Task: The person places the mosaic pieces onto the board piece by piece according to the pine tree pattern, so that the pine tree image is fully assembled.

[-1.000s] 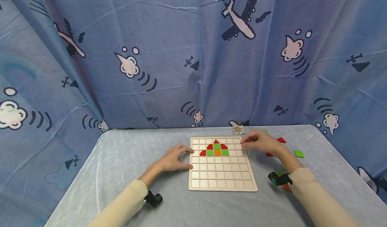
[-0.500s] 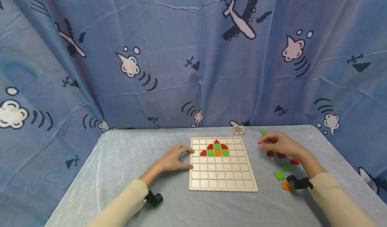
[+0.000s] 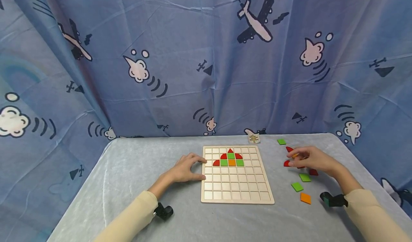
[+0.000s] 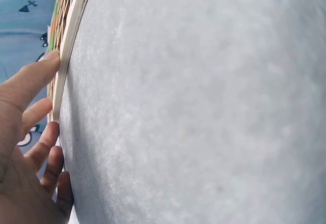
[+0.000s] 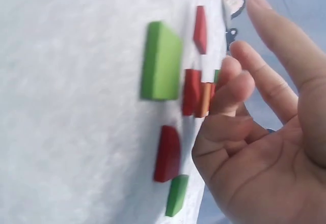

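Observation:
My left hand (image 3: 186, 168) rests at the left edge of a pale wooden grid board (image 3: 238, 188). In the left wrist view its thumb touches the side of the board (image 4: 63, 76), fingers spread loosely. Set into the upper cells of the board are a red triangle (image 3: 230, 151), red curved pieces (image 3: 238, 156), green squares (image 3: 239, 162) and an orange square (image 3: 231, 162). My right hand (image 3: 317, 160) hovers over loose red pieces (image 3: 287, 163) and an orange one (image 3: 294, 155). The right wrist view shows its fingers loosely bent, with nothing visibly held, beside a green block (image 5: 163, 63).
A small patterned card (image 3: 254, 138) lies behind the board. Right of the board are loose green squares (image 3: 297, 187), an orange square (image 3: 305, 198) and another green piece (image 3: 281, 141) near the back edge. A blue printed curtain (image 3: 180, 73) hangs behind the grey table (image 3: 154, 149).
My right hand has moved right, from the board's upper right corner to above the loose pieces, uncovering several of them. My left hand has stayed at the board's edge.

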Demonstrator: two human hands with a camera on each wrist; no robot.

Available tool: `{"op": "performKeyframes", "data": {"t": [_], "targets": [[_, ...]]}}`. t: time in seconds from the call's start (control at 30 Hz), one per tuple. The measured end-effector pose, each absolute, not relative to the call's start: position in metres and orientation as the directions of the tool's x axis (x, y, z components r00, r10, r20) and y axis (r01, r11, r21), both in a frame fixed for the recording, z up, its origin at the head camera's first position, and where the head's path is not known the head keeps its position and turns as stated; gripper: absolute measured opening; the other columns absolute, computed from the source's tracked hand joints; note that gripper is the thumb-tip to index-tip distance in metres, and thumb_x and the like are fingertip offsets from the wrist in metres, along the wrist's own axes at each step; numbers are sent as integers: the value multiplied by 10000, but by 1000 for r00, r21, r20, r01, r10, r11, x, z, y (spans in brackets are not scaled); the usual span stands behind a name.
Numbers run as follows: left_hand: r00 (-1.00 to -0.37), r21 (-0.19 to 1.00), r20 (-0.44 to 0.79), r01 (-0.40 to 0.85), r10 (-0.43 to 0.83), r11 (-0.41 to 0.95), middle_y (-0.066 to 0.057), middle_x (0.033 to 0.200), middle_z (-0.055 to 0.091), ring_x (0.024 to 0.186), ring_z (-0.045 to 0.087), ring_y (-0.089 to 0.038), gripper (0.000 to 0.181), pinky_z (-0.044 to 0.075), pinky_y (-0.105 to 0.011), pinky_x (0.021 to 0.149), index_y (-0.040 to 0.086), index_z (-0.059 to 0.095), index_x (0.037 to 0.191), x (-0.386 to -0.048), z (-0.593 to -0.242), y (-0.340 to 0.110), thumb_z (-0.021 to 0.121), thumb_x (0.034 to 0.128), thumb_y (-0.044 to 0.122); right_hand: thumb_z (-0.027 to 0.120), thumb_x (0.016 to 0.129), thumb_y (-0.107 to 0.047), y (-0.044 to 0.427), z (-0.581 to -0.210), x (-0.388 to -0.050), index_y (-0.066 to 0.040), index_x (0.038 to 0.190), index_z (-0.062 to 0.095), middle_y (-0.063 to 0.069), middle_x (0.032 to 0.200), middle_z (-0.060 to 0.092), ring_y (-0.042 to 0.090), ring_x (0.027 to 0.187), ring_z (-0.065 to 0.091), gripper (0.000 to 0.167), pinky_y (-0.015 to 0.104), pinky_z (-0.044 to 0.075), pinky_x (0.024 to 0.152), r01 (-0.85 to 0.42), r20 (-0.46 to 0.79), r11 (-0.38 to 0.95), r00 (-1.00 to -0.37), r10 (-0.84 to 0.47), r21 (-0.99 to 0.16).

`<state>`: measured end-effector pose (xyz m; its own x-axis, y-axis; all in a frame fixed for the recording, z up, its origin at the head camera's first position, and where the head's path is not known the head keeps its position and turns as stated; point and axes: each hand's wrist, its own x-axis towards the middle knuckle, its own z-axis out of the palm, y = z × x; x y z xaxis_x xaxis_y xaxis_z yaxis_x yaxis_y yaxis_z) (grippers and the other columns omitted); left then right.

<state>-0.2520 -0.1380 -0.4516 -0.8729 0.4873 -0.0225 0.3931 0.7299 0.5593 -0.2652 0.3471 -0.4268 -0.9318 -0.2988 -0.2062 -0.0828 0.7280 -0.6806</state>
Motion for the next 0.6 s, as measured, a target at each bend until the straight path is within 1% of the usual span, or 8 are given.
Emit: {"op": "performKeyframes", "data": {"t": [0.13, 0.23, 0.33, 0.6], "targets": [[-872, 559, -23, 394, 488, 730, -13, 1354, 552, 1224, 469, -270, 568, 378, -505, 1039, 262, 608, 1308, -252, -451, -138, 798, 803, 440, 769, 853, -327, 350, -433, -266, -30, 1233, 665, 64, 908, 648, 100, 734, 529, 493, 227, 447, 637, -110, -172, 727, -937, -302, -677], [-872, 561, -21, 394, 488, 728, -14, 1356, 552, 1224, 470, -271, 567, 378, -512, 1040, 260, 609, 1307, -252, -451, -138, 798, 803, 438, 778, 845, -314, 348, -436, -266, -29, 1198, 684, 41, 829, 601, 88, 691, 491, 464, 221, 397, 601, -141, -139, 726, -940, -311, -673], [-873, 562, -22, 393, 488, 728, -14, 1358, 549, 1222, 471, -273, 565, 377, -514, 1042, 263, 609, 1307, -252, -452, -138, 800, 803, 434, 783, 841, -277, 346, -438, -267, -20, 1161, 695, 32, 773, 570, 84, 655, 479, 420, 221, 377, 582, -175, -112, 721, -937, -331, -670], [-873, 560, -31, 388, 487, 732, -2, 1364, 542, 1228, 467, -261, 568, 378, -510, 1045, 274, 601, 1317, -253, -454, -138, 789, 811, 450, 785, 831, -160, 343, -440, -268, 3, 1081, 704, 10, 736, 552, 61, 619, 460, 309, 219, 366, 562, -224, -69, 703, -930, -362, -675]]}}
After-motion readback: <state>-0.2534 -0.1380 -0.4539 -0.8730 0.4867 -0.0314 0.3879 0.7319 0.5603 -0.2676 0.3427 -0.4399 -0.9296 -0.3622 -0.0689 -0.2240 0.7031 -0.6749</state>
